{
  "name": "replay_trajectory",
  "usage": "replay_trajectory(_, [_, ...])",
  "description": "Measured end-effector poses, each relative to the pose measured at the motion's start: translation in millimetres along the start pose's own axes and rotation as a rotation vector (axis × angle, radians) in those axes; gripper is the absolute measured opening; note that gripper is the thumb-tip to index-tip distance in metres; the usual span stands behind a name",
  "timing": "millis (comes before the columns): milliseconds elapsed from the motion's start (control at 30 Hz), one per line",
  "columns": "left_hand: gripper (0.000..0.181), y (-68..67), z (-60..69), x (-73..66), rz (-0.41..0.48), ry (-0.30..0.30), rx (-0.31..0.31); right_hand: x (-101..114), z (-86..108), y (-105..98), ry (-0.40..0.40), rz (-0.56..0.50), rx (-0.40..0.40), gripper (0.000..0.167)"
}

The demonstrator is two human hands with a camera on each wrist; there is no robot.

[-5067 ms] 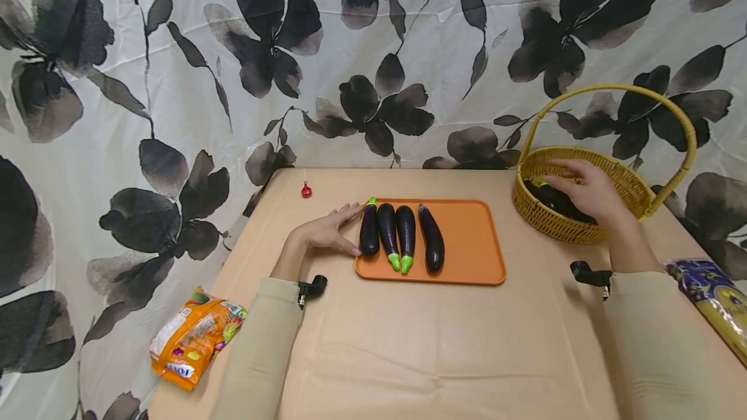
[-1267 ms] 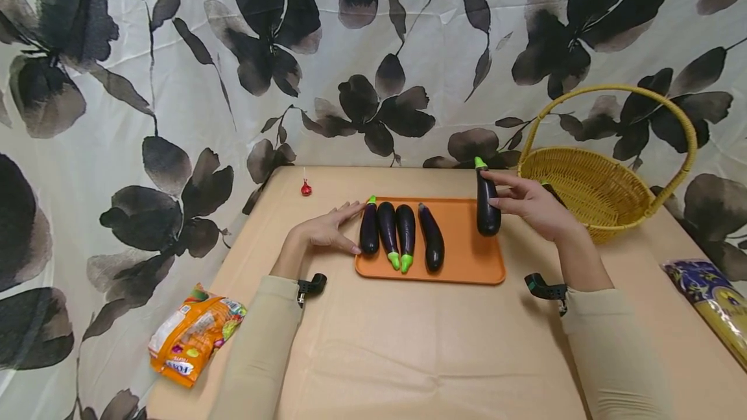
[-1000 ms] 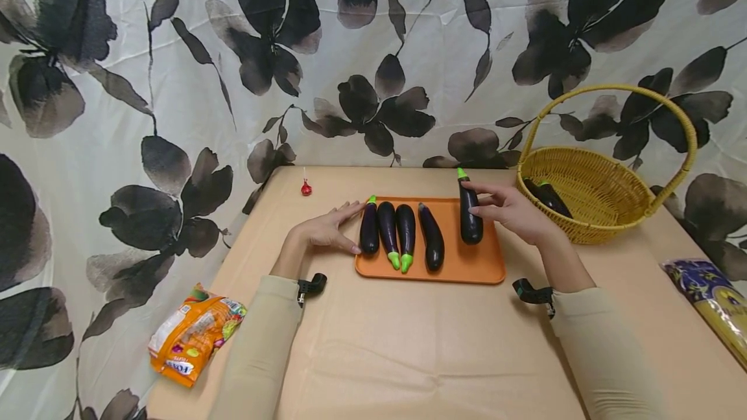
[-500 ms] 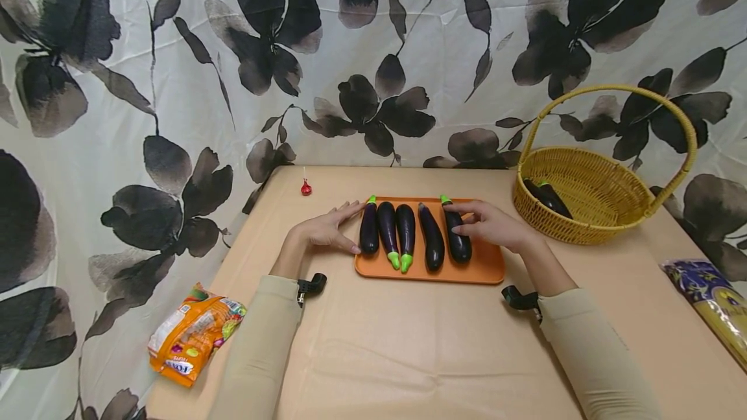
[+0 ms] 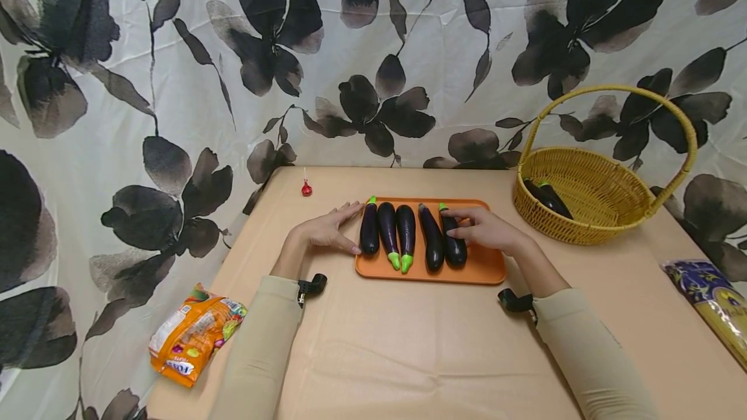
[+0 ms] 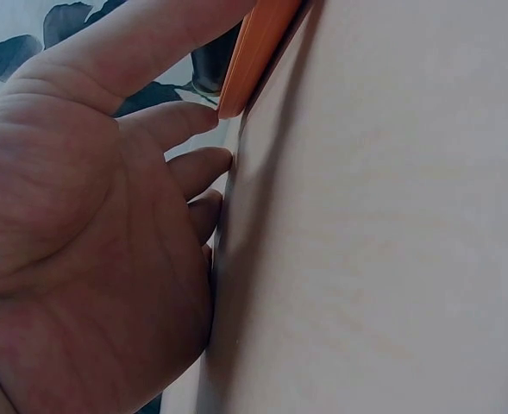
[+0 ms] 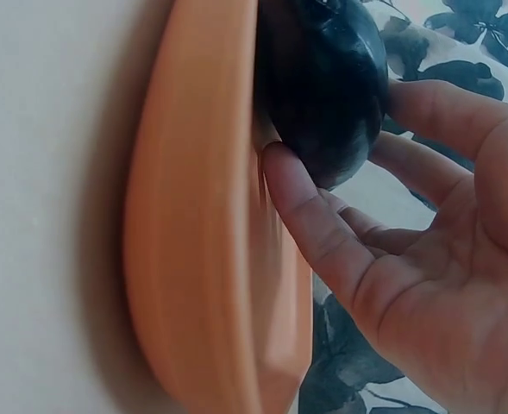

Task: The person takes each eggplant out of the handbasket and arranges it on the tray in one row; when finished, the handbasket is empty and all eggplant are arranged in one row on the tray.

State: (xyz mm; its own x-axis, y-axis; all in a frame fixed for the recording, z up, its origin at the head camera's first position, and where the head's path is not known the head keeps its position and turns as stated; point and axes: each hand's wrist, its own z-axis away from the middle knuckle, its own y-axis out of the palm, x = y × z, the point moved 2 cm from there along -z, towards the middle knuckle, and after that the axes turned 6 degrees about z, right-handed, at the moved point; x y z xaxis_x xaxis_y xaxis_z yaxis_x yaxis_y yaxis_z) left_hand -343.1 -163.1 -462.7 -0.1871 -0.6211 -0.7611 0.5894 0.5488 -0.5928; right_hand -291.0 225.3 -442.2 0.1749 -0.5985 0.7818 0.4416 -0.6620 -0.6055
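Several dark purple eggplants lie side by side on an orange tray (image 5: 487, 261) in the head view. My right hand (image 5: 487, 229) holds the rightmost eggplant (image 5: 456, 250), which rests close against the slightly slanted eggplant (image 5: 432, 242) to its left. Thumb and fingers are at this eggplant's sides in the right wrist view, where its dark end (image 7: 331, 95) shows above the tray rim (image 7: 185, 216). My left hand (image 5: 321, 231), fingers extended, touches the tray's left edge beside the leftmost eggplant (image 5: 369, 232). Its palm (image 6: 81, 198) shows in the left wrist view.
A yellow wicker basket (image 5: 613, 212) with a tall handle stands at the back right; dark eggplants (image 5: 551, 199) lie inside. An orange snack bag (image 5: 195, 336) lies at left, a blue and yellow packet (image 5: 709, 303) at right. A small red ornament (image 5: 306, 189) is at the back left.
My right hand has taken an eggplant out of the basket, carried it left, lowered it onto the tray and brought it close to the others. The left hand has stayed at the tray.
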Motion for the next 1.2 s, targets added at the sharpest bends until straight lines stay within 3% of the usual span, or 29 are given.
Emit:
replay_trajectory(900, [0.126, -0.5, -1.1, 0.9, -0.019, 0.011, -0.003, 3.3, 4.1, -4.9, 0.053, 0.010, 0.023, 0.060])
replay_trajectory(1067, [0.126, -1.6, -1.2, -0.1, -0.012, 0.004, -0.002, 1.2, 4.7, -10.3, 0.053, 0.066, 0.005, 0.065])
replay_trajectory(1200, [0.125, -2.0, -1.6, -0.6, -0.007, 0.004, 0.000, 2.9, 8.3, -17.4, 0.033, 0.146, -0.059, 0.066])
